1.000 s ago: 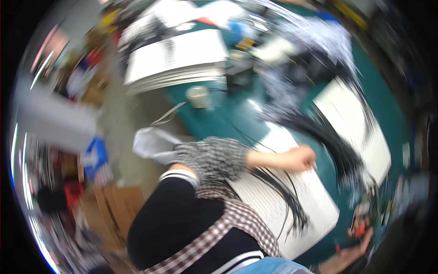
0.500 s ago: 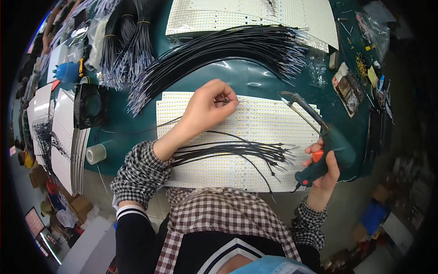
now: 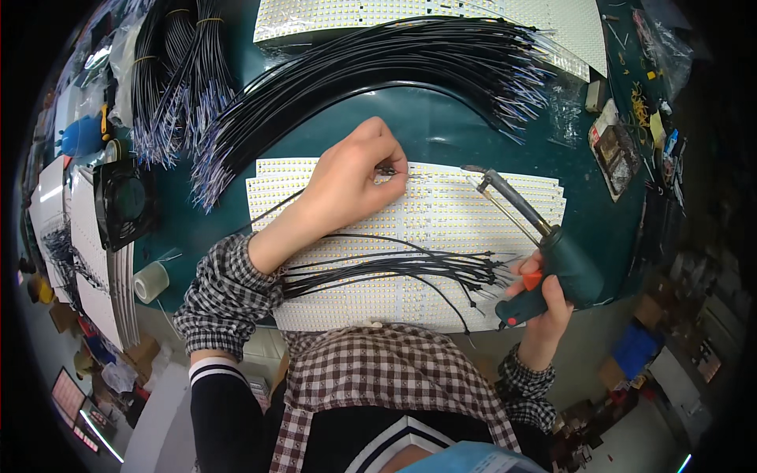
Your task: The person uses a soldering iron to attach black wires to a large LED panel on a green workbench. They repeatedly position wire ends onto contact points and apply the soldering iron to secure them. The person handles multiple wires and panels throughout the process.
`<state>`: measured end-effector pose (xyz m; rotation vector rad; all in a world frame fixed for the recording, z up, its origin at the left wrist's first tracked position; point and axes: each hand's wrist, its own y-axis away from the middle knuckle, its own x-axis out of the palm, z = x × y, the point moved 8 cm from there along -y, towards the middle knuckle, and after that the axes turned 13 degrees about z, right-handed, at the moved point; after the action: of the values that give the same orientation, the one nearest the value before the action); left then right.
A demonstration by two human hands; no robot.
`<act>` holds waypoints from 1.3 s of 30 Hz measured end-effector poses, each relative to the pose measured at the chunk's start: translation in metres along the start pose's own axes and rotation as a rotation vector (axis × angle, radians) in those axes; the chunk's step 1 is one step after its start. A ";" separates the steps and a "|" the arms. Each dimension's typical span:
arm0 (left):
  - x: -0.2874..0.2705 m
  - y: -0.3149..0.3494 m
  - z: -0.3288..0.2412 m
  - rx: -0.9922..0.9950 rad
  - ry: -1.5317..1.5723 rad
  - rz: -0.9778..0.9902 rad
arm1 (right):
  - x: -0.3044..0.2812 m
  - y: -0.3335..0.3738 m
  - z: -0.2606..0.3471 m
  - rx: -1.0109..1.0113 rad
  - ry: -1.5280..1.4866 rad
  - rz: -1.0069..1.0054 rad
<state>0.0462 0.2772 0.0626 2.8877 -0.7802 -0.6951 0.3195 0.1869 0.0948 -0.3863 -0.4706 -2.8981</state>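
Observation:
My left hand (image 3: 347, 180) is closed in a pinch above the stack of white LED boards (image 3: 449, 213), holding a black cable (image 3: 277, 211) near its end. The cable trails back to the left under my wrist, and its thin tip pokes out by my fingertips. In my right hand (image 3: 552, 311) is a dark green soldering gun (image 3: 572, 264) with an orange trigger. Its bent tip points left, over the boards' far part, apart from the pinched cable end. Several loose black cables (image 3: 371, 270) lie across the near part of the boards.
A thick bundle of black cables (image 3: 363, 71) arcs across the green table (image 3: 378, 126). Beyond are more LED boards (image 3: 315, 20). At left stand tied cables (image 3: 197, 55), a black fan (image 3: 126, 203) and a tape roll (image 3: 151, 282). A dirty tray (image 3: 615, 158) lies right.
The soldering gun has moved a little left over the boards, bringing its tip closer to my left hand. My left hand keeps its pinch on the cable. The whole view has shifted slightly.

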 end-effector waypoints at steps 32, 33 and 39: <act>0.001 0.006 0.000 0.052 0.056 -0.001 | 0.027 0.013 -0.006 0.128 0.270 0.019; 0.001 0.006 -0.001 0.067 0.037 -0.011 | 0.028 0.014 -0.006 0.120 0.272 0.018; -0.002 0.011 -0.003 0.124 -0.003 -0.065 | 0.038 0.014 -0.004 0.049 0.225 0.035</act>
<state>0.0410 0.2683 0.0678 3.0362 -0.7585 -0.6814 0.2852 0.1672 0.1059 -0.0582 -0.4904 -2.8433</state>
